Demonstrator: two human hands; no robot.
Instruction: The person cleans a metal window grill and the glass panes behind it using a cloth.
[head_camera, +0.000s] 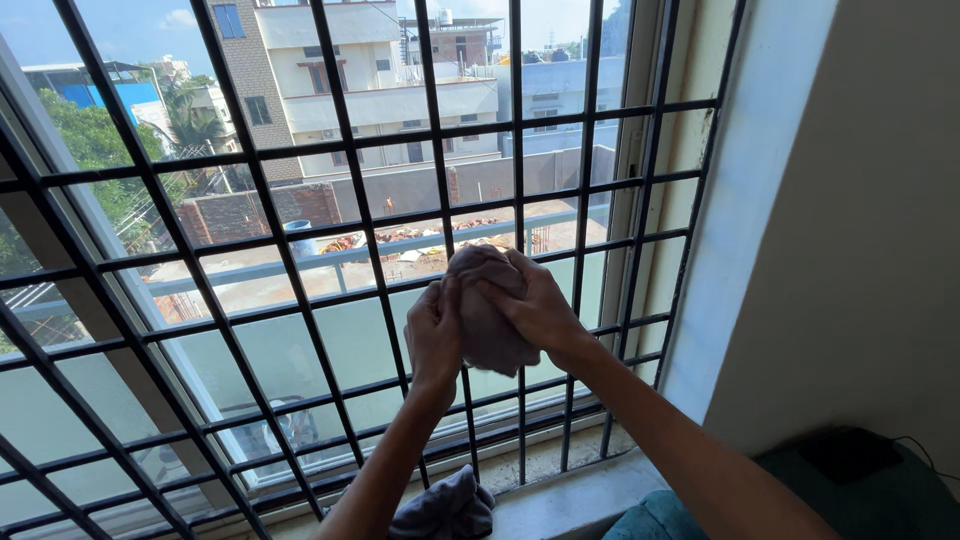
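Setting: window with a black metal grille (300, 250) of crossing bars, glass behind it, buildings and a bare yard outside in daylight; a pale wall stands at the right.
Sill: a stone window sill (560, 490) runs along the foot of the grille; a dark cushion (860, 490) lies below its right end.
Held thing: a bunched pale cloth (490, 310), pressed against the grille near its middle, well above the sill.
Key relation: the cloth lies between the two hands and on the near side of the bars; its long axis runs roughly up and down, along one upright bar.
Left hand (434, 335): on the cloth's left side, fingers closed around its edge, thumb up; forearm rising from the lower middle.
Right hand (538, 305): on the cloth's top and right side, fingers curled over and clamped on the bunch; forearm coming in from the lower right corner.
Nearer hand: both touch the cloth; the right covers more of it.
Second cloth: a dark grey crumpled cloth (445, 510) rests at the sill's near edge, below the left forearm, apart from both hands.
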